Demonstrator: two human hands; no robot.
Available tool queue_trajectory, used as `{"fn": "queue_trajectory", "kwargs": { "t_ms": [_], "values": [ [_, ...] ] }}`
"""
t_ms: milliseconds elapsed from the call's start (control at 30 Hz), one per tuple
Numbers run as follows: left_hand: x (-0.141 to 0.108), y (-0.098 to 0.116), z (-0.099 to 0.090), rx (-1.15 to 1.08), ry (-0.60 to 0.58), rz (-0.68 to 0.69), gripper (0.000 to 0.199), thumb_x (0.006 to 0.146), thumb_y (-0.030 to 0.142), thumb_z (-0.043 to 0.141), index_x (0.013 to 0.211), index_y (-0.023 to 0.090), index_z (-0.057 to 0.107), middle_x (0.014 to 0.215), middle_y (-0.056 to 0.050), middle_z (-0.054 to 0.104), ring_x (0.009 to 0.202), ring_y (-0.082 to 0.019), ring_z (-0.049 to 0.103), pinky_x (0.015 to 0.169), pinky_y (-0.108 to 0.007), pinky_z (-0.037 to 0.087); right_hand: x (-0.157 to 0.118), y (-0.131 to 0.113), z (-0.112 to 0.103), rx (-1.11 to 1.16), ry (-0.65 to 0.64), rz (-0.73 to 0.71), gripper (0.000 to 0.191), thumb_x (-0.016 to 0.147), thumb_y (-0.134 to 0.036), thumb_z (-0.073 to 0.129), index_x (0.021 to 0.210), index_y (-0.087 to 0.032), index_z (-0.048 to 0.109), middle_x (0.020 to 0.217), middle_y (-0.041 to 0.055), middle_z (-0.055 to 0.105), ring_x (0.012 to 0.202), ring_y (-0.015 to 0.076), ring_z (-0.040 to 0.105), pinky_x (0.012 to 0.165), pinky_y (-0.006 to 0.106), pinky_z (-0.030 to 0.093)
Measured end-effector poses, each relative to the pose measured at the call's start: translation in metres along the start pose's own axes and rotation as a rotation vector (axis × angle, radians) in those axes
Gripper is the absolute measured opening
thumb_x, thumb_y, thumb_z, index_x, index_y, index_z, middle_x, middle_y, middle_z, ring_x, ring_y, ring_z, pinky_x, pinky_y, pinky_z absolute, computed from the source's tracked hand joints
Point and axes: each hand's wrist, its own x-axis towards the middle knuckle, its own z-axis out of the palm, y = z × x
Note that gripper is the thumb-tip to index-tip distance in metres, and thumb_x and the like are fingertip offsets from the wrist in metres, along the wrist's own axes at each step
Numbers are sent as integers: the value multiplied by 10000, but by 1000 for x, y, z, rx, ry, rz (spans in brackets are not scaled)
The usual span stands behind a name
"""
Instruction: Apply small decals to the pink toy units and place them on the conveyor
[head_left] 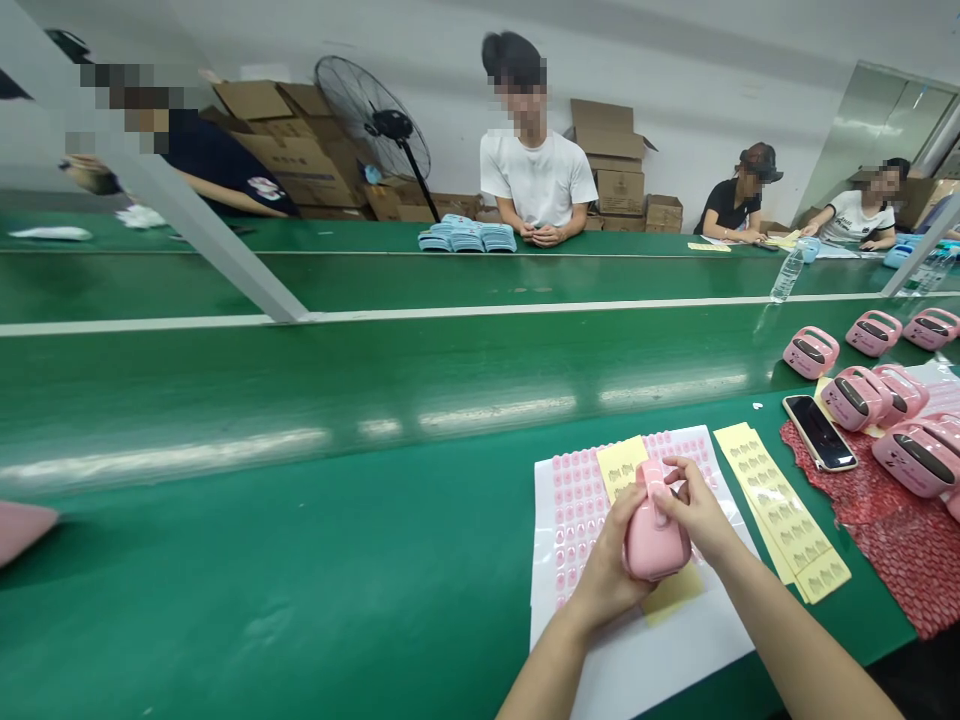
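Observation:
A small rounded pink device with a carrying handle (657,540) is held above a white sheet (622,680) on the green surface. My left hand (611,560) wraps round its left side and underside. At the upper right, my right hand (694,505) has its thumb and fingers closed at the handle; whether a small piece is pinched there is hidden. Rows of pink stickers (574,515) cover the sheet's upper part. A yellow label strip (619,462) lies on it behind the device, and another yellow piece (675,598) shows below my hands.
To the right lie yellow label sheets (780,510), a phone (820,433) and red bubble wrap (900,545). Several similar pink devices (855,398) stand beyond. A water bottle (787,272) and blue items (466,234) are farther back, where co-workers sit. A slanted white post (217,220) rises at left.

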Motion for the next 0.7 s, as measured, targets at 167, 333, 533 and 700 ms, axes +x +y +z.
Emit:
{"fn": "queue_trajectory", "kwargs": {
  "t_ms": [167,333,533,700],
  "values": [
    [-5,13,-3,-333,-38,-228,894,491,317,808,1254,296,342,1283,-112,393,1153,-339,406,943,-481,372,6,11,-16,132,-282,195,479,656,-586,555,929,-194,593,703,3,533,616,136,488,572,264,386],
    [-3,4,4,-522,275,-505,920,490,506,770,1259,239,341,1261,-137,429,1110,-332,454,869,-400,454,22,7,-24,-65,-114,179,385,734,-545,443,677,-175,534,461,-57,380,390,85,328,395,222,251],
    [-2,-22,6,-95,34,-538,453,679,468,616,1035,195,554,988,-101,599,952,-246,568,870,-378,466,119,-23,-24,-332,237,-38,181,685,-311,528,610,-205,403,632,-41,407,570,113,445,525,227,358],
    [-2,-23,1,95,-158,-345,234,764,386,529,915,222,601,904,-68,624,868,-208,593,809,-317,497,192,-30,-4,-517,311,-80,63,712,-222,514,686,-192,465,805,13,445,737,155,507,704,286,393]
  ]
}}
